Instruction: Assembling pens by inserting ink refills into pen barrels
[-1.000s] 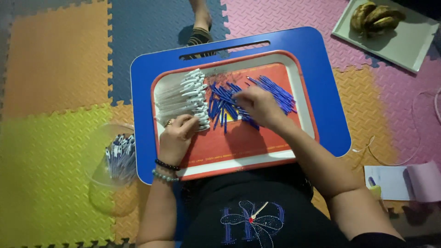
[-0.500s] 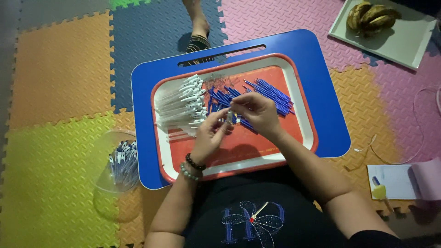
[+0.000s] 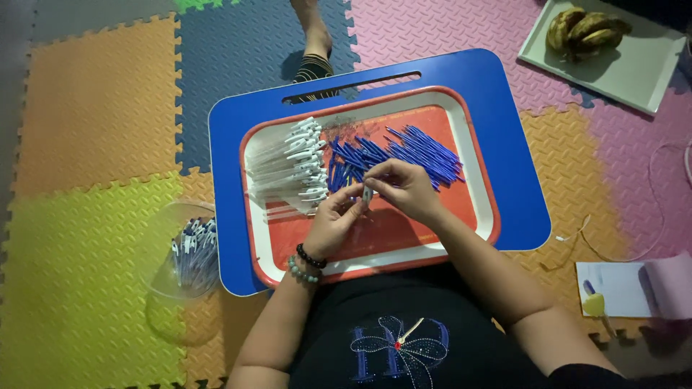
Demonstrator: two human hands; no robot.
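both hands meet over the middle of the tray, pinching one small pen part between them. my left hand has its fingertips closed on the lower end of a clear pen barrel, and my right hand has thumb and forefinger closed on its upper end, so the piece sits held between the two grips, just above the tray's red floor. i cannot tell whether a refill is already inside the barrel; it is too small to read.

the barrel hangs above an orange-rimmed tray that lies on a blue lap table. on the tray's left side i see a row of clear pen barrels with white caps, laid side by side, caps pointing right. just beside them, towards the far right of the tray, lies a loose heap of blue refills, touching one another.

my left wrist wears two beaded bracelets. off the table's left edge, on the foam floor mat, a clear plastic bowl holds more pens. at the top right a pale tray carries bananas. another person's foot rests beyond the table's far edge.
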